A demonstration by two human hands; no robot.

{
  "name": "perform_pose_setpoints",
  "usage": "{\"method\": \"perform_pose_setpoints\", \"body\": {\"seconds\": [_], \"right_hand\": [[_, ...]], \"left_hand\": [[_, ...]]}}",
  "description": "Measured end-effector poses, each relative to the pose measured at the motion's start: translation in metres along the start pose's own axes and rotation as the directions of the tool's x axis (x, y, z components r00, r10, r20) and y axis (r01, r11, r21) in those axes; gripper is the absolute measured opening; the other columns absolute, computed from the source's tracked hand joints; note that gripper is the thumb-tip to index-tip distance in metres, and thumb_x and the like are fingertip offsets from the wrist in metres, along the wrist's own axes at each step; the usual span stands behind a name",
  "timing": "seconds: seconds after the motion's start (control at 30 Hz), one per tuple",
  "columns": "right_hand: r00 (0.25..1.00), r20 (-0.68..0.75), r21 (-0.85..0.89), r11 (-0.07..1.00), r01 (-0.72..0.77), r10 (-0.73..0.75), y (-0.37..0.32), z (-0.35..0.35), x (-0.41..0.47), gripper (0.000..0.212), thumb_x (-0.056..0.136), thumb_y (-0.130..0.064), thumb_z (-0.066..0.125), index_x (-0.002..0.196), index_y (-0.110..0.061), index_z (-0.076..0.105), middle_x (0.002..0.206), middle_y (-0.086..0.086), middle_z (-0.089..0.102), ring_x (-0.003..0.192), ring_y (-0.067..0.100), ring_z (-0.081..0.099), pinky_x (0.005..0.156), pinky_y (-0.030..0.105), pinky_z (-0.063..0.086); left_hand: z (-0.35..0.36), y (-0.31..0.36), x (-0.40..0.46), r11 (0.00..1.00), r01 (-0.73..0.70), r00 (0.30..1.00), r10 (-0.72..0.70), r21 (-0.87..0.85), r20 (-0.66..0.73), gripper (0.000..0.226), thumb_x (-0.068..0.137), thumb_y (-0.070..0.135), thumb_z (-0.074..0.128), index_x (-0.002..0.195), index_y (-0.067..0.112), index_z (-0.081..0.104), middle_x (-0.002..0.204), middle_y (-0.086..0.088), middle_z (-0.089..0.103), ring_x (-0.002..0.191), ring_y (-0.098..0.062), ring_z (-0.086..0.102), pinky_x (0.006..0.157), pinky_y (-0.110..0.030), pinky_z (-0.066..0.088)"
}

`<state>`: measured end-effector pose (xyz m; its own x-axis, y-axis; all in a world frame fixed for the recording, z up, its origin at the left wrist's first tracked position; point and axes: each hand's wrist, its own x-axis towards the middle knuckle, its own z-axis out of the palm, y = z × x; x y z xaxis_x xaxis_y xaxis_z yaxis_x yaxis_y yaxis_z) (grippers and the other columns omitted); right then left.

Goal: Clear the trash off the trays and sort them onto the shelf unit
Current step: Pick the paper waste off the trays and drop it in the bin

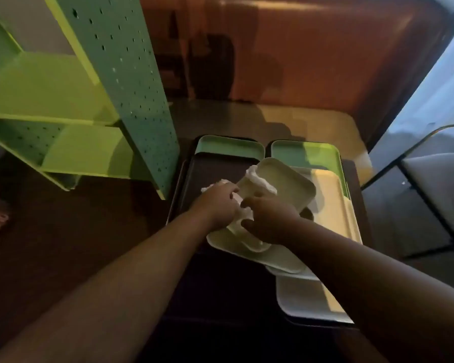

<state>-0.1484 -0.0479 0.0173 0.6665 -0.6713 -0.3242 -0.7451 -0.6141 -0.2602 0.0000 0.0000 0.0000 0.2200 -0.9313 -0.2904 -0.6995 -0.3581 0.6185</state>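
Two hands meet over the open clamshell (273, 187), which sits atop the stacked trays; the left hand (218, 205) pinches the crumpled white napkin (260, 179) at the clamshell's left edge; the right hand (268, 221) curls onto its near half, grip unclear. Left of the clamshell stands the green shelf (71, 100); a dark tray (210, 169) lies just beside it.

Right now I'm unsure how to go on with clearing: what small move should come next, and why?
Probably lift the crumpled white paper clear of the trays. Both the left hand and right hand are already closed on it, over the cream clamshell container, and the green shelf unit holds no trays yet.
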Motion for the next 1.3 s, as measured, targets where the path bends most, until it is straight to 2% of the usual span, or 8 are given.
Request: {"method": "perform_pose_setpoints", "body": {"seconds": [0.4, 0.53, 0.7, 0.9, 1.03, 1.1, 1.2, 1.3], "right_hand": [[0.991, -0.001, 0.139, 0.981, -0.133, 0.135, 0.006, 0.014, 0.011, 0.024, 0.089, -0.019, 0.064, 0.111, -0.017, 0.052, 0.096, 0.0, 0.058, 0.079, 0.019, 0.059, 0.061, 0.028, 0.049], [0.978, -0.146, 0.282, 0.954, -0.104, 0.15, 0.007, -0.009, 0.023, 0.011, 0.087, -0.015, 0.053, 0.095, -0.023, 0.054, 0.086, -0.006, 0.054, 0.069, 0.008, 0.049, 0.053, 0.023, 0.036], [0.984, -0.152, 0.231, 0.971, -0.054, 0.091, -0.003, 0.002, 0.051, 0.027, 0.085, -0.025, 0.058, 0.111, -0.02, 0.058, 0.11, 0.004, 0.057, 0.086, 0.023, 0.059, 0.07, 0.035, 0.052], [0.992, -0.016, -0.036, 0.991, -0.129, 0.128, -0.002, 0.036, 0.076, 0.033, 0.083, -0.029, 0.068, 0.111, -0.014, 0.059, 0.095, -0.002, 0.058, 0.092, 0.02, 0.062, 0.08, 0.035, 0.052], [0.987, 0.071, -0.077, 0.988, -0.137, 0.143, -0.001, 0.029, 0.075, 0.02, 0.092, -0.027, 0.064, 0.108, -0.017, 0.067, 0.095, -0.003, 0.067, 0.094, 0.017, 0.065, 0.094, 0.035, 0.05], [0.993, -0.032, 0.029, 0.993, -0.113, 0.114, -0.004, 0.021, 0.068, 0.019, 0.094, -0.027, 0.056, 0.109, -0.02, 0.065, 0.091, -0.004, 0.065, 0.092, 0.014, 0.062, 0.091, 0.038, 0.052], [0.95, -0.238, 0.346, 0.932, -0.11, 0.201, -0.002, 0.003, 0.059, 0.015, 0.094, -0.031, 0.051, 0.098, -0.019, 0.057, 0.081, 0.0, 0.06, 0.069, 0.015, 0.056, 0.061, 0.033, 0.05], [0.871, -0.34, 0.53, 0.837, -0.134, 0.354, 0.017, -0.018, 0.053, 0.018, 0.094, -0.031, 0.049, 0.098, -0.016, 0.058, 0.083, 0.004, 0.059, 0.071, 0.021, 0.056, 0.06, 0.034, 0.045]], "left_hand": [[0.009, -0.035, 0.019, 0.994, 0.053, 0.983, -0.034, 0.1, -0.179, 0.06, 0.089, 0.013, 0.054, 0.146, 0.028, 0.046, 0.145, -0.005, 0.043, 0.127, -0.028, 0.045, 0.103, -0.045, 0.045], [0.01, -0.04, 0.027, 0.991, 0.057, 0.988, -0.039, 0.118, -0.152, 0.064, 0.088, 0.012, 0.054, 0.147, 0.032, 0.044, 0.149, -0.002, 0.039, 0.128, -0.026, 0.042, 0.104, -0.042, 0.044], [0.004, -0.038, 0.033, 0.984, 0.157, 0.972, -0.14, 0.081, -0.191, 0.065, 0.09, 0.015, 0.056, 0.152, 0.019, 0.037, 0.155, -0.007, 0.036, 0.137, -0.029, 0.039, 0.108, -0.043, 0.04], [0.003, -0.053, 0.032, 0.962, 0.189, 0.982, -0.187, 0.197, -0.027, 0.072, 0.091, 0.016, 0.054, 0.157, 0.03, 0.027, 0.157, -0.004, 0.034, 0.137, -0.03, 0.037, 0.106, -0.044, 0.041], [0.006, -0.058, 0.035, 0.943, 0.175, 0.985, -0.172, 0.285, -0.036, 0.059, 0.093, 0.015, 0.05, 0.149, 0.029, 0.042, 0.148, -0.005, 0.044, 0.13, -0.029, 0.042, 0.098, -0.043, 0.046], [0.007, -0.06, 0.038, 0.932, 0.178, 0.983, -0.154, 0.317, -0.099, 0.04, 0.094, 0.014, 0.05, 0.133, 0.024, 0.056, 0.135, -0.008, 0.051, 0.12, -0.03, 0.048, 0.087, -0.041, 0.047], [0.005, -0.062, 0.041, 0.94, 0.214, 0.97, -0.173, 0.265, -0.171, 0.016, 0.095, 0.017, 0.052, 0.109, 0.018, 0.061, 0.118, -0.008, 0.055, 0.102, -0.028, 0.054, 0.073, -0.038, 0.043], [0.001, -0.059, 0.044, 0.969, 0.2, 0.951, -0.157, 0.145, -0.265, 0.008, 0.094, 0.024, 0.056, 0.091, 0.018, 0.052, 0.11, -0.005, 0.05, 0.086, -0.021, 0.051, 0.069, -0.035, 0.04]]}}
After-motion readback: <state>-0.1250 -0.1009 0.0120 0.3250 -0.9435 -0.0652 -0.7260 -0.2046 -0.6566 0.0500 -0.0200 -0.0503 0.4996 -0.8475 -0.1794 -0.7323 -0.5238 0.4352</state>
